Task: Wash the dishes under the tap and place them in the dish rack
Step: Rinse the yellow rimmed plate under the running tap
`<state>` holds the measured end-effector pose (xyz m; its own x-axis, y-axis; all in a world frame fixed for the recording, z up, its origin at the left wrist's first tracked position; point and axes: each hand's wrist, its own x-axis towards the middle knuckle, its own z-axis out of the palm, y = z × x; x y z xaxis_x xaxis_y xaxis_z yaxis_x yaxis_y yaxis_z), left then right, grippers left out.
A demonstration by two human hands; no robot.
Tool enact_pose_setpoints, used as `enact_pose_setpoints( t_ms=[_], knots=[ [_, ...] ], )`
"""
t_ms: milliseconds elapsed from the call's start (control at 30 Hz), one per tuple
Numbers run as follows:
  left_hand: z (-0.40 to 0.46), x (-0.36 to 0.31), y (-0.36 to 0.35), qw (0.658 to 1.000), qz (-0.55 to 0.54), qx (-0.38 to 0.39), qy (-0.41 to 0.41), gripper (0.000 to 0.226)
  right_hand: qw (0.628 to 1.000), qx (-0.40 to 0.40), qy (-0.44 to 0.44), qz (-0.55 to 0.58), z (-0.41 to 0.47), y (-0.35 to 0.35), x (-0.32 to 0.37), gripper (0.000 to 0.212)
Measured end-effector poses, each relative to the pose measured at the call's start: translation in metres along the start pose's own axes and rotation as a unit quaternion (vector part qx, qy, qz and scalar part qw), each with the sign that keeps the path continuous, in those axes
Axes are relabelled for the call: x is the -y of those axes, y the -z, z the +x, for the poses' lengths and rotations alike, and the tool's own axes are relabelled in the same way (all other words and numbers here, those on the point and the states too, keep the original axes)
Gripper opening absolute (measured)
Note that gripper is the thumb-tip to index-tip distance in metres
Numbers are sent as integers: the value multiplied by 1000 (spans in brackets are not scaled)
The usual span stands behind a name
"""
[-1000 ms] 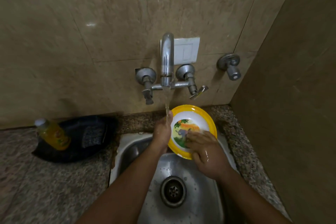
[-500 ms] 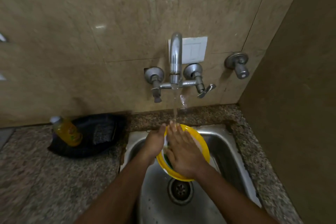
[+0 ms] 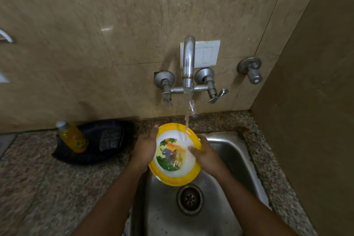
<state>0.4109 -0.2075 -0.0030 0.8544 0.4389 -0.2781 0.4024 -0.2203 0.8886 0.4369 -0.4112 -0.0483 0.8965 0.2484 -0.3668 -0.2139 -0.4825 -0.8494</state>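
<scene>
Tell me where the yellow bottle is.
In the head view, the yellow bottle stands left of the sink, on the dark tray beside a scrub pad.

One head-worn view — looking steeply down, close over the sink [image 3: 233,151].

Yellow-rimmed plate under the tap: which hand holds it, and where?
Both. The left hand grips the yellow-rimmed plate at its left rim; the right hand grips the right rim, thumb on its face.
</scene>
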Motion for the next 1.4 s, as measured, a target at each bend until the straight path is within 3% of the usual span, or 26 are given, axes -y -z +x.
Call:
enact_pose_setpoints(
  t_ms=[67,167,233,333,533,633,767,900,1033,1100,1200,1300,1400],
  knots=[
    [5,-3,10,999,-11,29,-14,61,979,40,-76,183,-2,-5,1,32],
    [3,-12,19,995,-48,83,-10,68,965,65,-108,229,-5,-7,2,24],
    [3,-12,15,992,-73,100,11,63,970,29,-87,224,-3,-3,3,22],
    [5,-5,3,990,-66,112,45,61,980,-36,-35,191,-5,12,5,22],
    [-11,-22,-30,949,-115,227,187,55,982,-144,72,94,-19,38,2,49],
    [-7,-23,-40,929,-162,222,246,63,972,-190,134,0,-27,43,-4,52],
    [-8,-27,-43,902,-227,216,297,42,951,-206,209,-100,-32,43,-15,44],
    [2,-20,-39,878,-328,165,308,34,928,-159,289,-172,-42,34,-35,59],
    [2,-6,-34,886,-339,188,255,43,924,-46,303,-231,-51,30,-50,86],
    [4,5,-30,889,-348,189,229,47,921,-19,303,-245,-50,29,-48,87],
    [1,5,-35,912,-326,160,191,57,920,-52,296,-253,-43,21,-36,66],
    [-4,-12,-47,940,-262,83,200,48,925,-77,240,-283,-29,9,-16,70],
    [-11,-29,-56,980,-144,40,132,42,913,-106,271,-285,-17,-6,12,65]
  ],
)
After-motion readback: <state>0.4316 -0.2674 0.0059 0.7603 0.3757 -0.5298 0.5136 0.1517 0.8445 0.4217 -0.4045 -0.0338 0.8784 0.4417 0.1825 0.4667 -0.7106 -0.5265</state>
